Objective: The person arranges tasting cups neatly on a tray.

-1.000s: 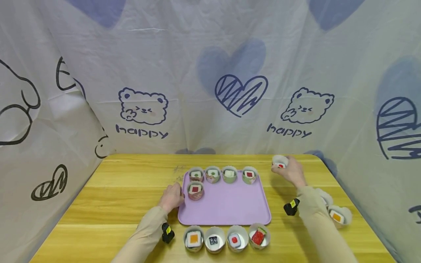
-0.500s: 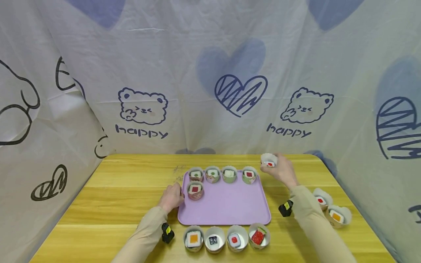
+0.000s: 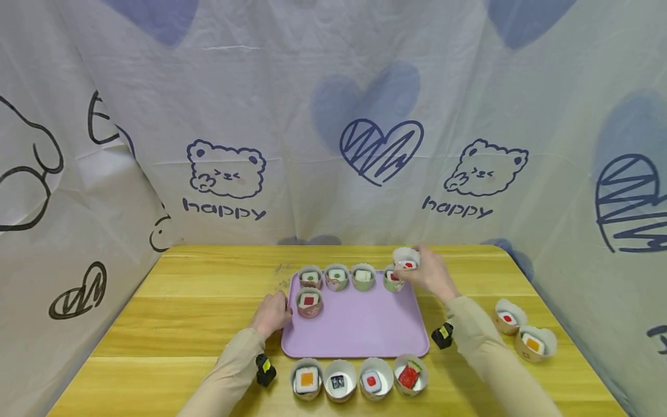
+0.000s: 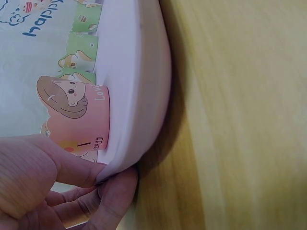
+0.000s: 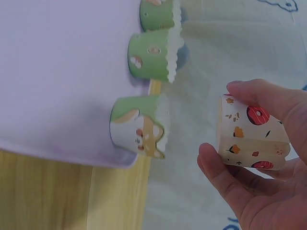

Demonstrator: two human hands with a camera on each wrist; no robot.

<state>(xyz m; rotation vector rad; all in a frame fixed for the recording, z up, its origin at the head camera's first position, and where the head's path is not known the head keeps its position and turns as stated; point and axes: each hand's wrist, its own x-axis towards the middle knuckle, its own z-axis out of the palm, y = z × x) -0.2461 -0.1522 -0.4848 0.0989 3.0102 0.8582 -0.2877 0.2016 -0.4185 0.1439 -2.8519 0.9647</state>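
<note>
My right hand (image 3: 431, 273) holds a white paper cupcake cup (image 5: 252, 134) with donut prints between thumb and fingers. In the head view a white piece with a red spot shows inside that cup, raised over the back right corner of the lilac tray (image 3: 359, 330). Below it stands a green paper cup (image 3: 393, 285), partly covered by the hand. At the tray's left rim, my left hand (image 3: 272, 314) pinches the edge between thumb and fingers, as the left wrist view shows. Close to those fingers is a pink cup (image 4: 79, 117) with a girl print.
Several filled cups line the tray's back edge, among them a green cup (image 3: 363, 281). In front of the tray runs another row, with an orange-topped piece (image 3: 307, 379) at its left end. Two cups, one holding an orange-topped piece (image 3: 534, 344), stand on the table at right.
My right hand has carried the donut-print cup leftward, from beside the tray to over its back right corner. The left hand has stayed at the tray's rim.
</note>
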